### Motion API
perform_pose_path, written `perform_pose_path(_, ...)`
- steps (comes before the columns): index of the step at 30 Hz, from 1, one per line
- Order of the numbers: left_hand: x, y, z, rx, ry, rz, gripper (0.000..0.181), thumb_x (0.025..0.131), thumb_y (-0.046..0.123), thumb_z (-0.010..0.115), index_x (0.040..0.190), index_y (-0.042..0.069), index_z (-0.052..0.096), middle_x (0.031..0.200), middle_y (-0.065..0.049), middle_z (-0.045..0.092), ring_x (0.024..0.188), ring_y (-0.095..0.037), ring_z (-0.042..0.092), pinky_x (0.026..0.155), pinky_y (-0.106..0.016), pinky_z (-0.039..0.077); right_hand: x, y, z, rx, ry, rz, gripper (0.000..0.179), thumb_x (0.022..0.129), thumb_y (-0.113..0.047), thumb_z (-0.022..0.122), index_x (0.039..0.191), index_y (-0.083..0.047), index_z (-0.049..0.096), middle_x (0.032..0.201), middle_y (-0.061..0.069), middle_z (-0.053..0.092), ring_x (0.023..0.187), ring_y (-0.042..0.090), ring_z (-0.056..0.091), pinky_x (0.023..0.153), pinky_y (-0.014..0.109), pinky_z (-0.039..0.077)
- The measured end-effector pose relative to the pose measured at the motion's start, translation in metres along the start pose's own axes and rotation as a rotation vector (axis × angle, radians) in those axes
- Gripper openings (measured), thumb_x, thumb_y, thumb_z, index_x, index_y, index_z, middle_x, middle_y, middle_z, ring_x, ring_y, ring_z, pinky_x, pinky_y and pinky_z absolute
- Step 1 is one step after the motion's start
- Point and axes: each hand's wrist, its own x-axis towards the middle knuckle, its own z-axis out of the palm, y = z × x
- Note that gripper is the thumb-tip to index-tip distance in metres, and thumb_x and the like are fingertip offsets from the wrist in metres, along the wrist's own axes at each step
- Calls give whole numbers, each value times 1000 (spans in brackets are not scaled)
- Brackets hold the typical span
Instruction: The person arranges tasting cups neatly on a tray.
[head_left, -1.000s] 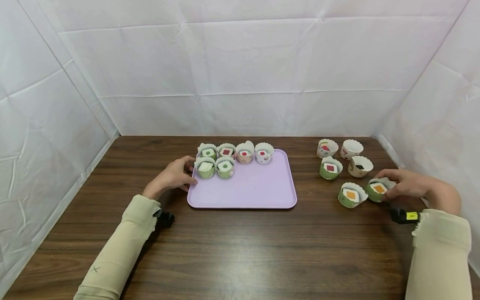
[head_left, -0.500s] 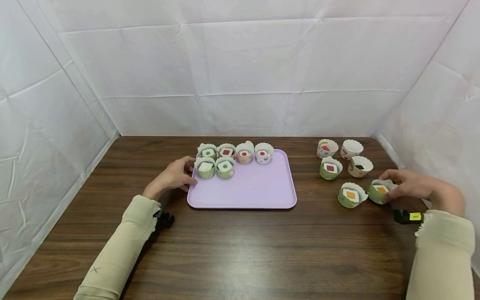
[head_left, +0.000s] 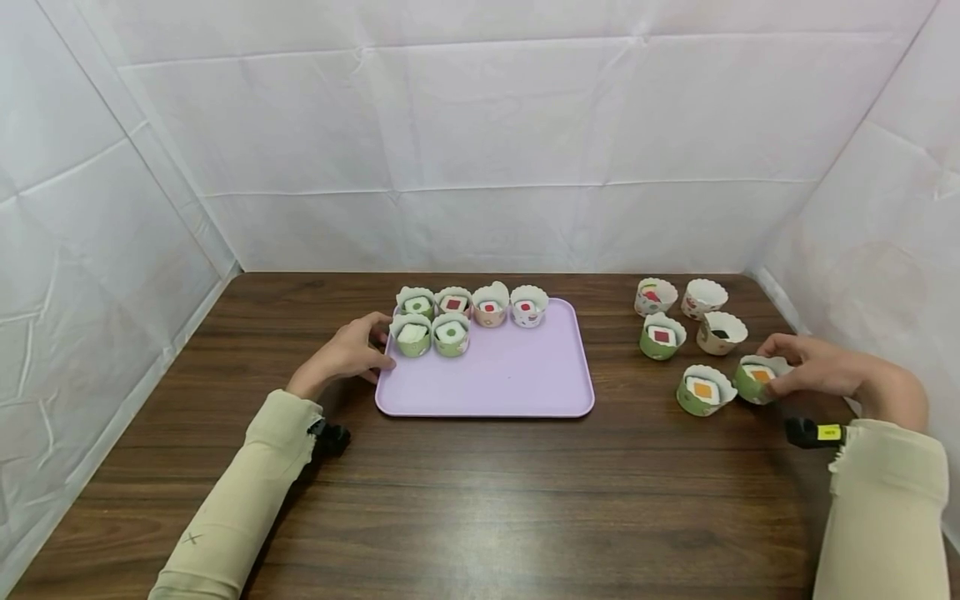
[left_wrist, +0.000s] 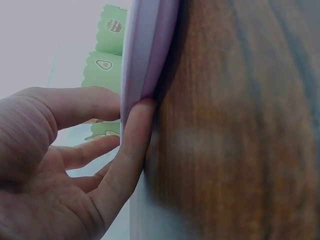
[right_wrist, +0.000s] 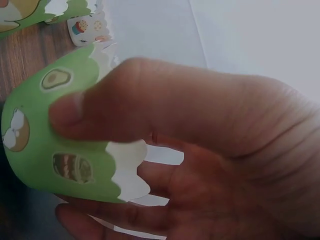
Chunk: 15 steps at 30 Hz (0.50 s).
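In the head view, my left hand [head_left: 348, 348] pinches the left rim of a lilac tray [head_left: 495, 379]. The left wrist view shows fingers on both sides of the tray's rim [left_wrist: 142, 55]. Several paper baking cups stand in the tray's back left part, among them a green cup [head_left: 411, 346] near my left hand. At the far right my right hand [head_left: 832, 367] grips a green paper cup [head_left: 747, 387] holding a white piece with an orange square. Its thumb presses the cup's printed wall, seen in the right wrist view; other fingers are on the opposite side.
Just left of the held cup stands another green cup [head_left: 696, 402] with an orange-marked piece. Behind it are a green cup [head_left: 658, 347] with a dark red square, a patterned cup [head_left: 716, 343], and two more near the back edge. White cloth walls [head_left: 495, 225] border the brown table [head_left: 480, 500].
My right hand has shifted slightly to the right with the green cup, which then rose a little. The left hand and the tray stay in place.
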Motion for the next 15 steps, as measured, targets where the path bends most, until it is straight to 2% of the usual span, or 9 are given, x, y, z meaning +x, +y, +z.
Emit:
perform_pose_path(3,0,0,0,0,-1,-4,77,88,-3,73,155,-5,33,133,-30,50,93,-28,65,67,-38,67,0,0,0,3,27,-3,36,84,-11,75,112,-2,55,100,4,66,84,2,52,73,20,43)
perform_pose_path(10,0,0,0,-2,-6,-5,77,89,-4,72,155,-5,33,134,-31,49,95,-28,65,68,-38,67,-6,-5,-4,33,65,21,37,89,-17,73,117,-4,52,99,1,63,86,5,54,74,21,45)
perform_pose_path(13,1,0,0,-1,-5,-6,77,89,-4,72,155,-5,33,134,-31,49,94,-28,65,68,-38,67,-9,-11,-8,27,99,16,38,91,-19,73,118,-5,51,109,10,64,110,28,58,85,35,48)
perform_pose_path(15,1,0,0,0,-4,-5,77,89,-4,72,155,-5,33,133,-31,49,93,-28,65,68,-38,67,-10,-15,-11,49,106,8,39,92,-20,72,120,-5,49,125,24,58,128,52,47,93,53,47)
